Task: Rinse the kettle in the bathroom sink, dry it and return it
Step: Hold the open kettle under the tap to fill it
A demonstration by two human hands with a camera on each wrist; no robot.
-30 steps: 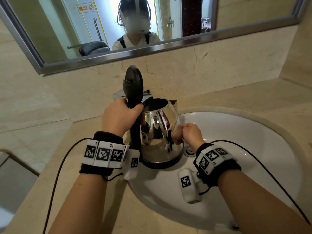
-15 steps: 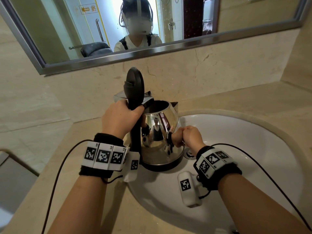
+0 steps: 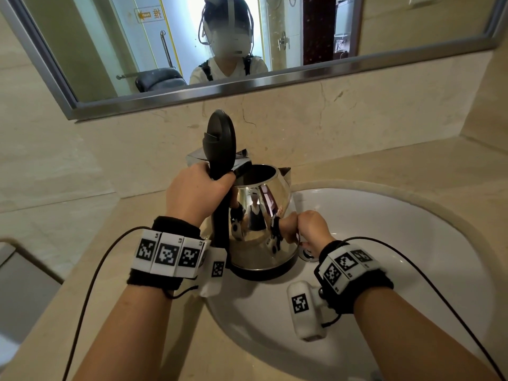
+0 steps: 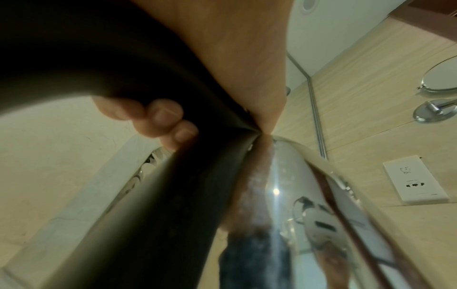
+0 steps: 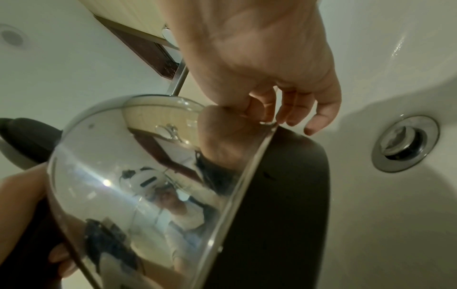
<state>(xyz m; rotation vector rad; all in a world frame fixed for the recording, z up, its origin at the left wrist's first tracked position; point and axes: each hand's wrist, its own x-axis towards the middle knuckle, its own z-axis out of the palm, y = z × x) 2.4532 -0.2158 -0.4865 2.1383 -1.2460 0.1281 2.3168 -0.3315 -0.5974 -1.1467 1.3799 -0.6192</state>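
Observation:
A steel kettle point(image 3: 261, 215) with a black base hangs upright over the left part of the white sink point(image 3: 412, 243). Its black lid point(image 3: 220, 136) stands open. My left hand point(image 3: 198, 196) grips the top of the black handle point(image 4: 173, 195), fingers point(image 4: 163, 115) wrapped round it. My right hand point(image 3: 308, 226) holds the kettle's lower right side, with curled fingers and thumb against the steel wall point(image 5: 123, 166) just above the base. The inside of the kettle is dark and its contents are hidden.
The drain point(image 5: 405, 144) lies just right of the kettle base. A chrome faucet point(image 3: 192, 156) stands behind the kettle, mostly hidden. A beige stone counter point(image 3: 398, 166) surrounds the basin, below a mirror point(image 3: 247, 37). A wall socket point(image 4: 415, 178) is mounted at the right.
The kettle and both hands keep their places and their holds. Only the head view has shifted slightly.

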